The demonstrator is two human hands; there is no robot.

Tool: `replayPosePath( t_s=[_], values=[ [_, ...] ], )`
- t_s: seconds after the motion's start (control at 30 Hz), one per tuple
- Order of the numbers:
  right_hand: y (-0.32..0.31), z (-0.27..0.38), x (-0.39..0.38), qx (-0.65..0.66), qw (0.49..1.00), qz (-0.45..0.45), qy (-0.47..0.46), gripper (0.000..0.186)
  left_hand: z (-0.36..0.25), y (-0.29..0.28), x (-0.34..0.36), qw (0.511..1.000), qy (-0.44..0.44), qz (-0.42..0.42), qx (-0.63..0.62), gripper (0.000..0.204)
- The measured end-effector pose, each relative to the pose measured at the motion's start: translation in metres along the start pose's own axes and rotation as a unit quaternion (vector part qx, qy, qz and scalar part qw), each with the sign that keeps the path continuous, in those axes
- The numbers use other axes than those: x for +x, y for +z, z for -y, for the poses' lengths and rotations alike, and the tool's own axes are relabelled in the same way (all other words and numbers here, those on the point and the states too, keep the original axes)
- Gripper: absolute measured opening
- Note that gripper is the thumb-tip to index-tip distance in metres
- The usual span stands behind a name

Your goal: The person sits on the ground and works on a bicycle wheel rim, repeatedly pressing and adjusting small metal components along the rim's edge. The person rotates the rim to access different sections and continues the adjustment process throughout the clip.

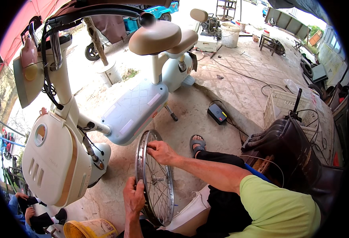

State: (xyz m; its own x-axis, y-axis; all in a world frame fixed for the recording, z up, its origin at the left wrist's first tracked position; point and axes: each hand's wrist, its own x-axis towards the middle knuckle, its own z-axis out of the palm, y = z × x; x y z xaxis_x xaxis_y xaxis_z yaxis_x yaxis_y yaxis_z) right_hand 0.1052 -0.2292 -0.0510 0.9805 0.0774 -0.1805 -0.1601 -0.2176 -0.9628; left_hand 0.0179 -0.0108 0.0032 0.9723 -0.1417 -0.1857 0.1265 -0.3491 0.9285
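Observation:
A spoked bicycle wheel (171,198) stands upright on its edge in front of me, its bare metal rim showing and no tire visible on it. My left hand (134,197) is closed around the near left side of the rim, thumb on top. Higher up, my right hand (161,153) has its fingers pinched at the rim's upper part. Whether something small sits between those right fingertips is hidden. To the left stands a cream and pale blue electric scooter (57,154) with tan saddles, its footboard (136,107) just beyond the wheel.
A black box with a cable (217,114) lies on the floor beyond my sandalled foot (197,145). At right are a dark leather seat (289,146) and a cream crate (279,104). A yellow bucket (90,229) stands lower left, near another seated person (30,212).

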Motion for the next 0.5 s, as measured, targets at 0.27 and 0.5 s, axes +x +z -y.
replayPosePath(
  t_s=[0.27, 0.5],
  values=[
    [0.005, -0.013, 0.003, -0.055, 0.992, -0.017, -0.110, 0.032, 0.003, -0.003, -0.002, 1.000, 0.007, 0.010, 0.010, 0.021],
    [0.011, -0.017, 0.001, -0.072, 0.988, -0.066, -0.122, 0.035, 0.001, 0.000, -0.003, 0.999, 0.025, 0.003, 0.023, 0.021]
  ],
)
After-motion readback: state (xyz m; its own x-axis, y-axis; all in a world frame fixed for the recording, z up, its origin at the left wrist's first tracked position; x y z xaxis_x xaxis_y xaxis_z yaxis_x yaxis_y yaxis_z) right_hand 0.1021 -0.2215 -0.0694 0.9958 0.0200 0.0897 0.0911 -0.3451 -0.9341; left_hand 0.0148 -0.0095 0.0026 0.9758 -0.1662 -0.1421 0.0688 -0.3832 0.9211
